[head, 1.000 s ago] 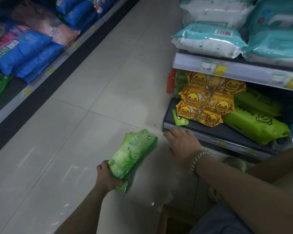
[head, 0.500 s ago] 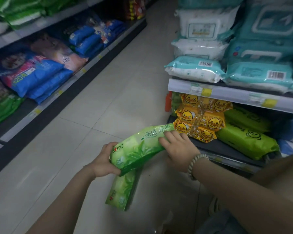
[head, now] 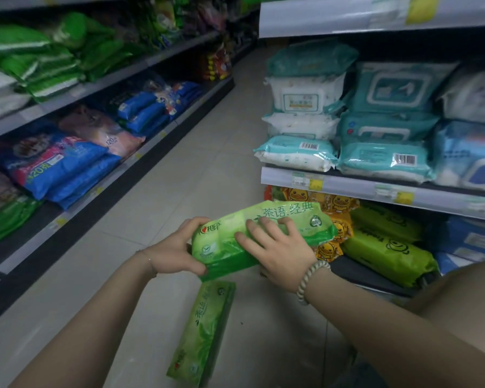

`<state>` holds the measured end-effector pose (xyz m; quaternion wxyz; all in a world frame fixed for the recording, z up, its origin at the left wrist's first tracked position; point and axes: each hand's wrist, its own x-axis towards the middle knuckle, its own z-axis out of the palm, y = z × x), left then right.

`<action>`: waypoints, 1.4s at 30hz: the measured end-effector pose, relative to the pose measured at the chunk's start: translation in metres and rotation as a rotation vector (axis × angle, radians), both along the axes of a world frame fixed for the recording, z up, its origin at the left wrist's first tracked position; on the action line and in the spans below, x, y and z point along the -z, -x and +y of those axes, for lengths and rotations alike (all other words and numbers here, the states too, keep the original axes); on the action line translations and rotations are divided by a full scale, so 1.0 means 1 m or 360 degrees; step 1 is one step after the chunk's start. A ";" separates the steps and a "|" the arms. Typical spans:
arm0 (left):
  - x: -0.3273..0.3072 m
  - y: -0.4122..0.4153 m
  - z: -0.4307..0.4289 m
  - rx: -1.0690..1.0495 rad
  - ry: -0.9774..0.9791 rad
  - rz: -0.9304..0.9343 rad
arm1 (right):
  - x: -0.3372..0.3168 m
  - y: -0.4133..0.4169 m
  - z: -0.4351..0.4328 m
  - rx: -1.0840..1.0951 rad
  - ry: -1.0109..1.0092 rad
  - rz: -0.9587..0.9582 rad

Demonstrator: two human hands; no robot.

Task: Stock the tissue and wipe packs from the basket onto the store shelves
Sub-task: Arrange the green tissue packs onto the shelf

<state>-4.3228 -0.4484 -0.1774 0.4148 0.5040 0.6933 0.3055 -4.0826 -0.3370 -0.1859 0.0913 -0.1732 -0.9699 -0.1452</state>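
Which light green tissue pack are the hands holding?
The upper pack, gripped by the left hand and right hand; the lower pack is in neither hand.

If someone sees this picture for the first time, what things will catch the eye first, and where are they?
First, the bright green tissue pack at the centre, gripped at its left end by the left hand, with the right hand on top. Behind it, yellow duck-print packs sit on the bottom shelf at right, under stacked teal wipe packs. A second green pack shows just below the held one.
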 end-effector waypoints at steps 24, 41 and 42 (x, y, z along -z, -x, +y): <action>-0.010 -0.025 0.007 -0.0303 -0.0753 0.0648 | -0.021 0.009 0.035 0.0050 -0.0379 0.0428; 0.135 -0.022 -0.068 -0.0719 0.0060 0.0560 | 0.070 0.052 -0.008 -0.0095 -0.0092 0.0261; 0.146 -0.023 -0.069 -0.0723 0.0121 0.0540 | 0.075 0.053 -0.011 -0.0104 -0.0077 0.0258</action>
